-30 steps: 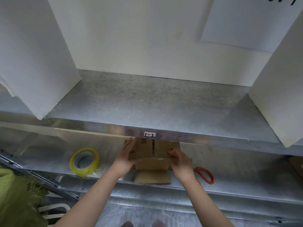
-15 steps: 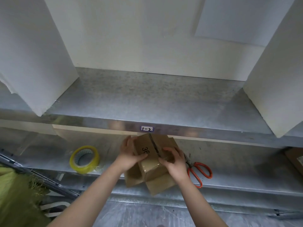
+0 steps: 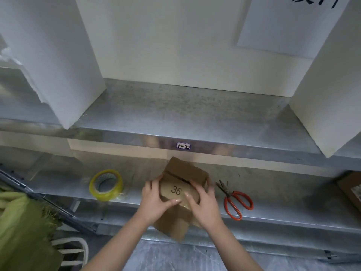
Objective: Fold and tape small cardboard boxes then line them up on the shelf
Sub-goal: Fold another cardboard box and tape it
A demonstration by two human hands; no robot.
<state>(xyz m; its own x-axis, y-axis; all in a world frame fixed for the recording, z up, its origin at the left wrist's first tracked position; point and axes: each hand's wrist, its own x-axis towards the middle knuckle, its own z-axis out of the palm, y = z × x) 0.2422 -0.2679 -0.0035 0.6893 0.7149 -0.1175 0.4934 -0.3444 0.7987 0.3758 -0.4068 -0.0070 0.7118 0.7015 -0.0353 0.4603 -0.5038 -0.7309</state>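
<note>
A small brown cardboard box (image 3: pixel 183 175) marked "36" is at the front of the lower metal shelf (image 3: pixel 293 194), tilted, its top flaps meeting along a dark seam. My left hand (image 3: pixel 154 204) grips its left side with the thumb laid across the near flap. My right hand (image 3: pixel 203 204) grips the right side, fingers curled over the top edge. A loose flap hangs below the hands, past the shelf edge. A roll of yellow tape (image 3: pixel 106 184) stands to the left and red-handled scissors (image 3: pixel 234 200) lie to the right.
The upper metal shelf (image 3: pixel 175 114) carries a label "1-2" (image 3: pixel 183 146) on its front lip, with white foam boards at its left (image 3: pixel 58 55) and right (image 3: pixel 328 94). Green cloth (image 3: pixel 21 227) hangs at lower left. Another cardboard piece (image 3: pixel 351 188) sits at the far right.
The box has been turned in my hands: the "36" flap moved from the far left to face me, and the box came out from under the upper shelf toward the shelf's front edge.
</note>
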